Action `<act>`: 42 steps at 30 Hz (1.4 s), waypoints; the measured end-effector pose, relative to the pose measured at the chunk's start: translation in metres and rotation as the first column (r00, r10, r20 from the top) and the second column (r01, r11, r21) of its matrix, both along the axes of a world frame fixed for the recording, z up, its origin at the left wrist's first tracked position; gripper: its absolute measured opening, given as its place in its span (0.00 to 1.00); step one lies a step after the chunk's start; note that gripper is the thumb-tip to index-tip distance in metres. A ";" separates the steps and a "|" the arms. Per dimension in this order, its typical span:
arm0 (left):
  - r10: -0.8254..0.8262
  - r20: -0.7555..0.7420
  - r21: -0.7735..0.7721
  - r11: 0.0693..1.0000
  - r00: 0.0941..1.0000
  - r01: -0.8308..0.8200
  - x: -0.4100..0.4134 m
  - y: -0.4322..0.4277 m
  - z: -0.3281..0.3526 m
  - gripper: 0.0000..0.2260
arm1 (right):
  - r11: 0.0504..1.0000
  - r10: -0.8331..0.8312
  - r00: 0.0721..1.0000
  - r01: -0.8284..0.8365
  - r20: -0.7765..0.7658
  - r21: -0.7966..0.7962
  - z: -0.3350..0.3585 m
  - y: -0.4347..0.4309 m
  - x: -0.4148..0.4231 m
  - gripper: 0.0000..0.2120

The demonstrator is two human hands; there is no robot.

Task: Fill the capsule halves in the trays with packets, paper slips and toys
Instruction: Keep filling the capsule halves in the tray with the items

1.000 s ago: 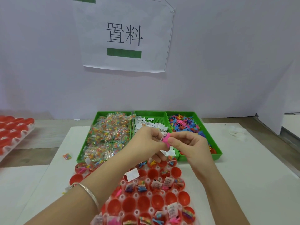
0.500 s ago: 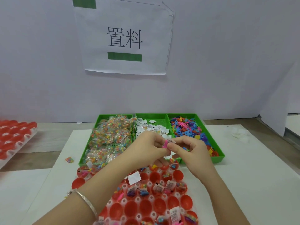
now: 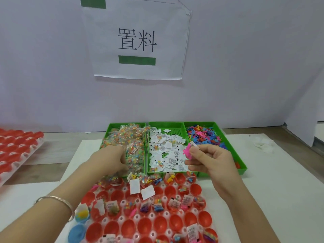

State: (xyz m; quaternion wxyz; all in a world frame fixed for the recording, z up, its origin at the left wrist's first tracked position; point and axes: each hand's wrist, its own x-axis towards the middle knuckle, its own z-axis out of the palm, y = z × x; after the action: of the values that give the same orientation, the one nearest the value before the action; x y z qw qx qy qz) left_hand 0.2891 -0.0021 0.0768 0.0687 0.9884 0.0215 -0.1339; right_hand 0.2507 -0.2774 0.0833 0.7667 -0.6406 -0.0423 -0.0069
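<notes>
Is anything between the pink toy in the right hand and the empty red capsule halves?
Nothing visible. The right hand pinches the pink toy in the air over the middle green tray, and an empty capsule half lies uncovered just nearer the person. The left hand is aside, in the packets.

White-covered bench (image 3: 273,186): three green bins (image 3: 164,123) side by side at far centre, a tray of red capsule halves (image 3: 152,216) near centre, another tray (image 3: 22,159) far left.
</notes>
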 end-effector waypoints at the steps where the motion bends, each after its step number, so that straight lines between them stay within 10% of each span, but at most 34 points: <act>1: -0.003 0.034 -0.023 1.000 0.999 0.004 0.000 0.001 -0.003 0.04 | 1.000 0.014 1.000 -0.013 -0.007 0.003 0.000 0.002 -0.001 0.13; 14: -0.062 0.074 -0.041 0.997 0.995 0.065 0.004 0.007 -0.017 0.05 | 0.992 0.123 0.991 -0.124 -0.058 -0.022 -0.006 0.027 -0.011 0.13; 21: 0.224 0.294 -0.403 0.910 0.929 -0.092 0.001 0.017 -0.015 0.07 | 0.993 0.066 0.997 -0.069 -0.040 -0.091 -0.009 0.028 -0.011 0.10; 31: 0.447 0.232 -0.835 0.547 0.864 -0.060 -0.015 0.002 0.004 0.05 | 0.989 0.081 0.996 -0.084 -0.027 -0.119 -0.014 0.033 -0.011 0.08; 37: 0.271 -0.047 -0.984 0.155 0.961 -0.092 -0.048 -0.048 0.015 0.07 | 0.988 0.142 0.989 -0.145 -0.051 -0.055 -0.019 0.041 -0.015 0.16; 42: 0.250 -0.069 -0.996 0.033 0.966 -0.080 -0.060 -0.070 0.022 0.06 | 0.994 0.106 0.994 -0.106 -0.007 -0.020 -0.016 0.039 -0.016 0.10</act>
State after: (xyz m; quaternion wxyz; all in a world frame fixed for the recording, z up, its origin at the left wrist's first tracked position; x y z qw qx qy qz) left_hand 0.2295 -0.0720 0.0988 0.7438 0.6663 0.0331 -0.0413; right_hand 0.2349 -0.2381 0.0670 0.7593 -0.6454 -0.0741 0.0362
